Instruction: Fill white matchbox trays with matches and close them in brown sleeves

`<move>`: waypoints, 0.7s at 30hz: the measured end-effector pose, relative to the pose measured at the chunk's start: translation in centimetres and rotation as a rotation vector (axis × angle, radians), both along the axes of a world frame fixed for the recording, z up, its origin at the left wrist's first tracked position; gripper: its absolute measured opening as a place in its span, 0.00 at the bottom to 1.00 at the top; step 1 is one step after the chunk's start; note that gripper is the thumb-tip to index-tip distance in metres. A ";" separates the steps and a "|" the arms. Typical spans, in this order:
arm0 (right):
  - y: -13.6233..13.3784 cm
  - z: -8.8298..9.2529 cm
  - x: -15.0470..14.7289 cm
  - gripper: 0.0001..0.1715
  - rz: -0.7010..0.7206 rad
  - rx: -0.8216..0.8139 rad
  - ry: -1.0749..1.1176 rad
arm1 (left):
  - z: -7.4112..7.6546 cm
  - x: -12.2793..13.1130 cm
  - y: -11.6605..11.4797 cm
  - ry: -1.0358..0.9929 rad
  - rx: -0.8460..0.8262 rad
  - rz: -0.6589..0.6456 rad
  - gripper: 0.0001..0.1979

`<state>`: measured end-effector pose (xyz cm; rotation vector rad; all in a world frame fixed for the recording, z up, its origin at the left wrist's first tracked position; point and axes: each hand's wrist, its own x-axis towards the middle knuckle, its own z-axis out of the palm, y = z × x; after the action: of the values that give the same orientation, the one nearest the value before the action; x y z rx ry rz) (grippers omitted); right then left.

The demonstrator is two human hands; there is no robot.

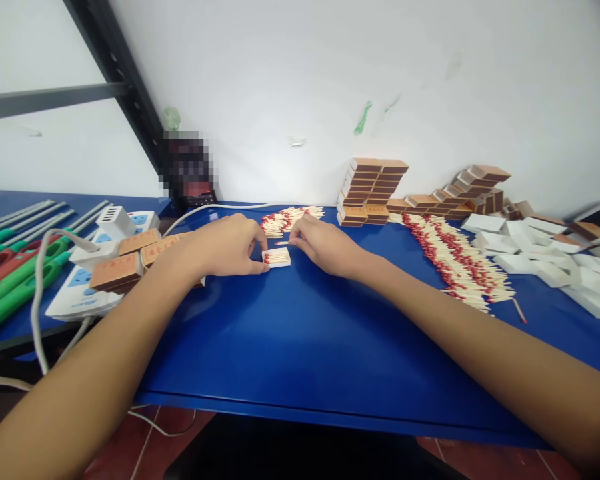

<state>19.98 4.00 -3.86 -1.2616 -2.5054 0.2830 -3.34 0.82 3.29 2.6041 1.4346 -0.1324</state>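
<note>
A small white matchbox tray (281,265) lies on the blue table, partly filled with red-tipped matches. My left hand (227,243) is closed on its left end, thumb at the near corner and fingers at the far one. Just above the tray's far edge, a single match (283,243) sticks out to the left from the fingertips of my right hand (325,247), which pinches it. Behind both hands is a loose pile of matches (295,217), partly hidden by my fingers.
Matchboxes (375,190) stand stacked against the wall. On the right are a long heap of matches (445,260) and scattered white trays (545,250). Toward the left, more matchboxes (117,270) rest by a power strip (75,293), cables and green-handled tools (25,283).
</note>
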 end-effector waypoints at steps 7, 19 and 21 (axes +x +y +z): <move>-1.3 0.4 -0.7 0.05 0.133 -0.037 0.049 | -0.3 -0.2 0.2 -0.009 0.031 -0.006 0.16; -0.8 -0.1 -0.5 0.06 0.152 -0.043 0.177 | -0.3 -0.2 0.1 -0.014 0.021 -0.001 0.16; -0.8 -0.2 -0.8 0.07 0.129 -0.064 0.203 | -0.3 -0.2 0.1 -0.012 0.018 0.001 0.16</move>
<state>19.19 3.16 -4.08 -1.0382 -2.4225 0.5001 -3.55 0.96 2.97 2.6137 1.4402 -0.1033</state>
